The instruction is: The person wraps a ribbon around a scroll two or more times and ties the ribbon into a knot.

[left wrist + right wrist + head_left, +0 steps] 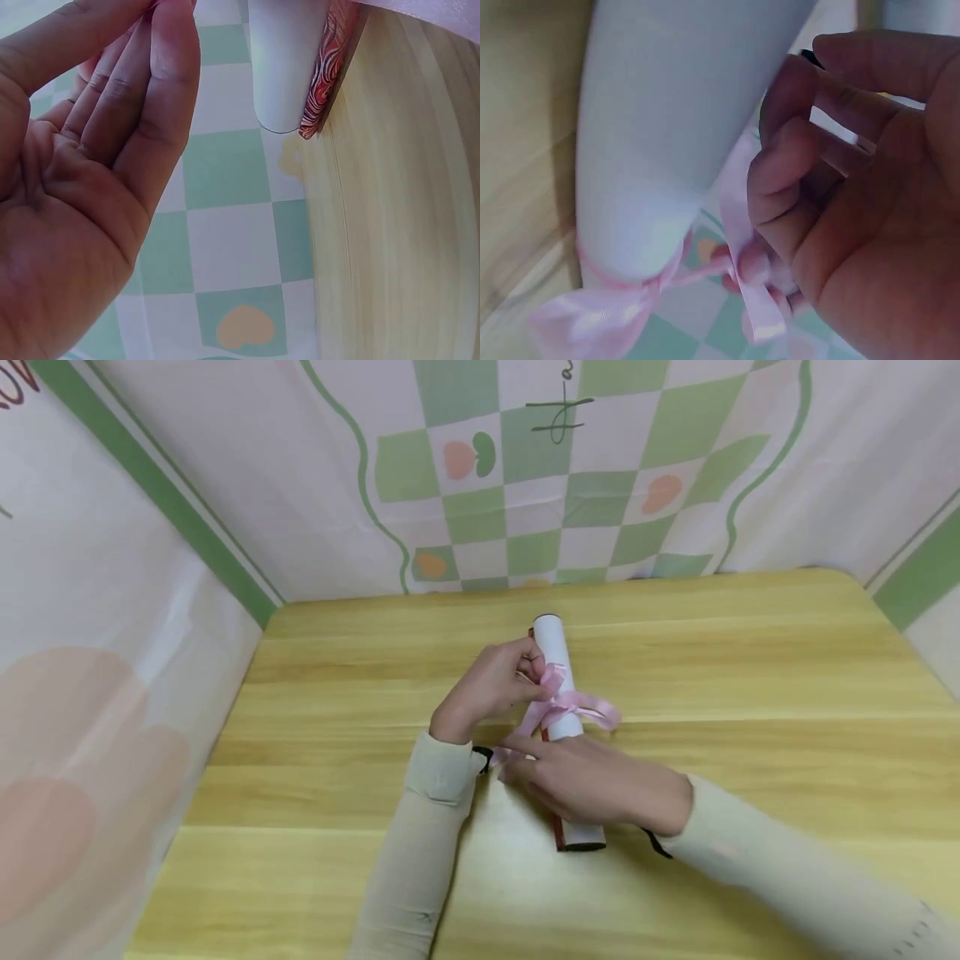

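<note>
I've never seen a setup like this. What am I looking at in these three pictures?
There's no robot here, just a person's two bare hands at work. The wide picture comes from a camera on the person's head, looking down; the two close ones come from cameras worn on the left and right wrists. On the table lies a white roll with a red patterned strip along its side. A pink ribbon goes around the roll. The left hand pinches part of the ribbon; the right hand is over the roll, its grip unclear.
</note>
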Demonstrator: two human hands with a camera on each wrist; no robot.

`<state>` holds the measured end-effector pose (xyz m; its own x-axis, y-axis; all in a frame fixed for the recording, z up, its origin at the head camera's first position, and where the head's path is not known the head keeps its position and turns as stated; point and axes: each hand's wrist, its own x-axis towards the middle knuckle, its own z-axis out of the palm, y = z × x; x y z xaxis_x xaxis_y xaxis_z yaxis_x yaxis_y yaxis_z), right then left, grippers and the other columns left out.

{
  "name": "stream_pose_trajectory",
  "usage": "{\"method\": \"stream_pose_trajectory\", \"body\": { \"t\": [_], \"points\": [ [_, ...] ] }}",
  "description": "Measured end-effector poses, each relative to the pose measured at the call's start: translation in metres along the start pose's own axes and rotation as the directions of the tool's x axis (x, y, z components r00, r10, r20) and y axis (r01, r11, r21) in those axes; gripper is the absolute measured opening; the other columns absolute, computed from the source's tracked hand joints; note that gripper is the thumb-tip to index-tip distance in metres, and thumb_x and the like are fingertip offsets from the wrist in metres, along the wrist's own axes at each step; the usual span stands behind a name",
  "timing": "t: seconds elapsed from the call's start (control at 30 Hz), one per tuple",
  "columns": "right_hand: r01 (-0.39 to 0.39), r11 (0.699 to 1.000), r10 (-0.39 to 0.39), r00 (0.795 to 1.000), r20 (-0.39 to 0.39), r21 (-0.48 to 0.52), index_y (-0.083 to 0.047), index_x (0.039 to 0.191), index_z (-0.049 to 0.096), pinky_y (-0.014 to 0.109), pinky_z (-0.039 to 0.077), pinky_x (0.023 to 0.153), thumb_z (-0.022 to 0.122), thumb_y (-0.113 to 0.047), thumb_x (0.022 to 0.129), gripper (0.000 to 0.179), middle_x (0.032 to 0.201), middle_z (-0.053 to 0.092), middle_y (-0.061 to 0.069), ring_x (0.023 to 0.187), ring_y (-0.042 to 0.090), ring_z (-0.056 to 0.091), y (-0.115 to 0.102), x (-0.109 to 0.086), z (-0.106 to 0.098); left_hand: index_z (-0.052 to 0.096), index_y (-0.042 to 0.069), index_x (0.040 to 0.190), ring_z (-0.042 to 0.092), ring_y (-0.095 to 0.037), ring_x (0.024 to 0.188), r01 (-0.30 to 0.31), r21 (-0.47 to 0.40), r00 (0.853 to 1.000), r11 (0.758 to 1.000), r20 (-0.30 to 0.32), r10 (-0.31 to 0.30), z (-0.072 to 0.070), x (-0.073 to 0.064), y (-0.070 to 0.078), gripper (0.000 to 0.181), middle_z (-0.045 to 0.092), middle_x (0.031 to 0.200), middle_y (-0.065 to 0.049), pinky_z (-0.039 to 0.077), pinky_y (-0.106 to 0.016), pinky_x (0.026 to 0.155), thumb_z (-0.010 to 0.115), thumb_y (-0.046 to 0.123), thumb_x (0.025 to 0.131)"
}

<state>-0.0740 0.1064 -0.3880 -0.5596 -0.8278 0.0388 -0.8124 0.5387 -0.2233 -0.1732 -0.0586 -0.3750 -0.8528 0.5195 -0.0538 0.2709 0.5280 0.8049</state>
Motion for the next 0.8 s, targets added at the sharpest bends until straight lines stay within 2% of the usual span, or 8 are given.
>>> {"method": "stream_pose_trajectory", "body": {
  "t": [0.1, 0.17, 0.27, 0.4, 0.5, 0.57, 0.67, 0.8],
  "points": [
    [-0.050, 0.998, 0.055, 0.992, 0.113, -0.048, -0.014, 0.127, 0.070, 0.039, 0.058, 0.066, 0.060, -0.016, 0.106, 0.023, 0.143, 0.061, 0.009, 0.090, 0.023, 0.069, -0.001, 0.015, 0.001, 0.061, 0.007, 0.096, 0.070, -0.017, 0.093, 0.008, 0.002, 1.000, 1.000, -0.001, -0.008, 0.000, 0.000, -0.001, 0.023, 0.075, 0.100, -0.010, 0.049, -0.018, 0.076, 0.082, 0.006, 0.091],
    [-0.073, 0.995, 0.084, 0.981, 0.173, -0.068, -0.012, 0.128, 0.069, 0.040, 0.058, 0.064, 0.060, -0.015, 0.105, 0.025, 0.140, 0.061, 0.011, 0.087, 0.025, 0.068, -0.002, 0.022, 0.003, 0.061, 0.008, 0.096, 0.070, -0.017, 0.094, 0.008, 0.005, 1.000, 1.000, -0.001, -0.008, 0.001, -0.001, -0.002, 0.022, 0.075, 0.100, -0.010, 0.049, -0.018, 0.076, 0.082, 0.006, 0.091],
    [-0.088, 0.990, 0.107, 0.976, 0.189, -0.106, -0.008, 0.130, 0.069, 0.040, 0.059, 0.065, 0.062, -0.015, 0.103, 0.029, 0.134, 0.062, 0.011, 0.086, 0.027, 0.069, -0.003, 0.027, 0.008, 0.061, 0.008, 0.096, 0.070, -0.017, 0.095, -0.002, 0.000, 1.000, 1.000, 0.003, 0.002, 0.002, -0.001, -0.003, 0.022, 0.074, 0.100, -0.010, 0.049, -0.017, 0.076, 0.082, 0.006, 0.091],
    [-0.097, 0.988, 0.114, 0.982, 0.148, -0.117, -0.005, 0.130, 0.070, 0.039, 0.060, 0.066, 0.064, -0.016, 0.101, 0.031, 0.129, 0.064, 0.009, 0.085, 0.025, 0.070, -0.004, 0.027, 0.010, 0.060, 0.007, 0.096, 0.069, -0.018, 0.094, -0.003, -0.006, 1.000, 1.000, 0.004, 0.003, 0.000, 0.000, -0.002, 0.022, 0.074, 0.100, -0.010, 0.049, -0.018, 0.076, 0.081, 0.005, 0.091],
    [-0.097, 0.993, 0.105, 0.988, 0.111, -0.075, -0.005, 0.133, 0.067, 0.037, 0.059, 0.065, 0.063, -0.017, 0.103, 0.033, 0.132, 0.062, 0.006, 0.083, 0.020, 0.067, -0.005, 0.022, 0.007, 0.060, 0.007, 0.096, 0.069, -0.017, 0.093, 0.006, -0.002, 1.000, 1.000, 0.012, -0.006, -0.002, -0.001, -0.004, 0.022, 0.074, 0.100, -0.009, 0.049, -0.018, 0.075, 0.081, 0.004, 0.091],
    [-0.083, 0.996, 0.084, 0.994, 0.071, -0.009, -0.007, 0.139, 0.063, 0.033, 0.057, 0.065, 0.063, -0.017, 0.103, 0.038, 0.139, 0.060, 0.005, 0.081, 0.016, 0.065, -0.005, 0.014, 0.004, 0.061, 0.008, 0.096, 0.068, -0.015, 0.092, 0.013, 0.000, 1.000, 1.000, 0.021, -0.013, -0.003, -0.002, -0.004, 0.022, 0.074, 0.099, -0.008, 0.049, -0.018, 0.076, 0.082, 0.004, 0.091],
    [-0.028, 0.996, 0.030, 0.999, -0.023, 0.082, -0.008, 0.148, 0.057, 0.033, 0.057, 0.074, 0.064, -0.013, 0.102, 0.047, 0.153, 0.056, 0.006, 0.089, 0.013, 0.066, -0.002, -0.004, -0.001, 0.061, 0.008, 0.095, 0.067, -0.014, 0.089, 0.018, -0.014, 0.999, 1.000, 0.027, -0.017, -0.005, -0.003, -0.005, 0.023, 0.074, 0.098, -0.008, 0.049, -0.019, 0.074, 0.083, 0.004, 0.089],
    [0.027, 0.975, 0.011, 0.985, -0.172, 0.219, -0.008, 0.158, 0.047, 0.029, 0.055, 0.083, 0.065, -0.008, 0.103, 0.058, 0.164, 0.047, 0.010, 0.097, 0.006, 0.063, 0.006, -0.033, 0.003, 0.061, 0.008, 0.094, 0.065, -0.012, 0.085, 0.021, -0.038, 1.000, 0.999, 0.023, -0.020, -0.007, -0.002, -0.006, 0.023, 0.074, 0.097, -0.009, 0.049, -0.019, 0.071, 0.083, 0.003, 0.088]
  ]
}}
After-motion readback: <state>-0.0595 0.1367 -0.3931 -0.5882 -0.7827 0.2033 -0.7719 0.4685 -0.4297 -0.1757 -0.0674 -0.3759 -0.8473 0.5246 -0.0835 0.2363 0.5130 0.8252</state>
